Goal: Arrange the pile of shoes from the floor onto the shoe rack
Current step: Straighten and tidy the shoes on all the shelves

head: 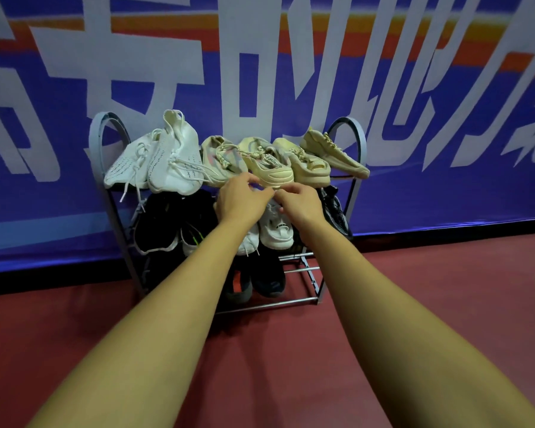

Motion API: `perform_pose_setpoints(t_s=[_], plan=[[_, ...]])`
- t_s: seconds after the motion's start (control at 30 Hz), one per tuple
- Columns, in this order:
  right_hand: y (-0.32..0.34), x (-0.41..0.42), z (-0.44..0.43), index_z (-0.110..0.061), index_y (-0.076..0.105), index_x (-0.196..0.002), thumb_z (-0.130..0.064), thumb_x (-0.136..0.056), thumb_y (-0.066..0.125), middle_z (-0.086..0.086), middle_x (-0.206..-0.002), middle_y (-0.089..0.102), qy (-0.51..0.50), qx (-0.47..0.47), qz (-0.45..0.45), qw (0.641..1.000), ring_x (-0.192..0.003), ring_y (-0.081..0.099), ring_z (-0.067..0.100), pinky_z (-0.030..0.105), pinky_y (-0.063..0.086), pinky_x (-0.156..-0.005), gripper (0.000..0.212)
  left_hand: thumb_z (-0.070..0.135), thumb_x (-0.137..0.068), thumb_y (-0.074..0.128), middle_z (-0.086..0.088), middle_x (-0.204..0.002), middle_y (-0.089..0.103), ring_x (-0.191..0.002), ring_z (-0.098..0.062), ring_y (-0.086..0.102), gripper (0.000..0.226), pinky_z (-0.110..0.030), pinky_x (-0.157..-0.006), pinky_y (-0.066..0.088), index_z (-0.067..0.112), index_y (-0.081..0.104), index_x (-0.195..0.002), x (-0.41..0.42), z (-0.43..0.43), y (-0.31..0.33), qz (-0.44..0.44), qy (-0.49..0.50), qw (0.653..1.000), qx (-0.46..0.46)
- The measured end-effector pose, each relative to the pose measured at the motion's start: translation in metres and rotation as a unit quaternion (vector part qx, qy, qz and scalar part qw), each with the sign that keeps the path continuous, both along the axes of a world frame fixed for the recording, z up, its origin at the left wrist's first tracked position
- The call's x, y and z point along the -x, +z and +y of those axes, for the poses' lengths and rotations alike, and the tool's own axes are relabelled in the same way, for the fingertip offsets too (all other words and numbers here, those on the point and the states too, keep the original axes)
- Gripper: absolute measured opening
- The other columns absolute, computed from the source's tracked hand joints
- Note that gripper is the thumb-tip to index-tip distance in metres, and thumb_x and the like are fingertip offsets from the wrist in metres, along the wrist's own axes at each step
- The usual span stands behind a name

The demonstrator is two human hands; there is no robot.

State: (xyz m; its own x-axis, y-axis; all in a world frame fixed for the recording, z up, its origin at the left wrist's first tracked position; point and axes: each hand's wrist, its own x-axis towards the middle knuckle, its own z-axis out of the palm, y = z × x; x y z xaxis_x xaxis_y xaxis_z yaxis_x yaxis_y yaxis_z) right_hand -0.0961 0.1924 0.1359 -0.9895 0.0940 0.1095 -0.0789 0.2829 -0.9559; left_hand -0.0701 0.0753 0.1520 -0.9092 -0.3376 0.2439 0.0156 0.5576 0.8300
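Rack (97, 156) top: curled hands (240, 197) (303, 203) at cream shoe (271, 166)

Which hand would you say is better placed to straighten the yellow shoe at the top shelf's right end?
Right, probably: the right hand is nearer that yellow shoe; the left hand would have to cross over it.

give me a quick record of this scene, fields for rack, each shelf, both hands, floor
rack: metal shoe rack, three shelves, against a blue banner
top shelf: two white sneakers at left, a pink-grey sneaker, then three cream sneakers
middle shelf: black shoes at left, white shoes in the middle
bottom shelf: dark shoes
left hand: at the toe of the leftmost cream sneaker, grip unclear
right hand: fingertips just below that toe, grip unclear
floor: red
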Motion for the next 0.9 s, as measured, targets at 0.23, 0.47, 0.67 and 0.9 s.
perform_pose_setpoints(t_s=[0.23, 0.47, 0.67, 0.9], plan=[[-0.004, 0.014, 0.01, -0.013, 0.069, -0.107, -0.029, -0.08, 0.065, 0.004, -0.098, 0.073, -0.021, -0.041, -0.006, 0.999, -0.094, 0.068, 0.026, 0.047, 0.056, -0.088, 0.032, 0.025, -0.088, 0.064, -0.004, -0.129, 0.063, -0.114, -0.022, 0.058, 0.065, -0.028, -0.084, 0.047, 0.012, 0.044, -0.149, 0.025, 0.021, -0.012, -0.054, -0.044, 0.978, -0.194], [-0.006, 0.021, 0.011, -0.027, 0.075, -0.107, -0.016, -0.073, 0.043, -0.003, -0.093, 0.075, -0.019, 0.013, 0.02, 1.0, -0.091, 0.069, 0.026, 0.048, 0.058, -0.086, 0.048, 0.015, -0.095, 0.042, 0.002, -0.119, 0.067, -0.074, -0.009, 0.051, 0.055, -0.023, -0.058, 0.038, 0.027, 0.047, -0.148, 0.033, 0.022, -0.013, -0.032, -0.027, 0.955, -0.294], [0.004, 0.02, 0.018, -0.023, 0.057, -0.099, -0.013, -0.091, 0.051, 0.002, -0.1, 0.065, -0.016, 0.125, -0.006, 0.992, -0.08, 0.063, 0.021, 0.031, 0.049, -0.065, 0.015, 0.023, -0.092, 0.053, 0.003, -0.112, 0.069, -0.098, -0.016, 0.062, 0.037, -0.026, -0.073, 0.042, 0.028, 0.062, -0.127, 0.023, 0.021, -0.006, -0.019, -0.042, 0.947, -0.317], [0.012, 0.009, 0.024, -0.016, 0.053, -0.104, -0.056, -0.088, 0.066, 0.006, -0.093, 0.064, -0.006, 0.247, -0.042, 0.968, -0.047, 0.056, 0.005, 0.02, 0.041, -0.044, 0.045, 0.029, -0.071, 0.057, 0.006, -0.09, 0.077, -0.081, -0.012, 0.069, 0.032, -0.029, -0.067, 0.044, 0.038, 0.074, -0.097, 0.001, 0.01, 0.007, -0.009, -0.058, 0.952, -0.302]])
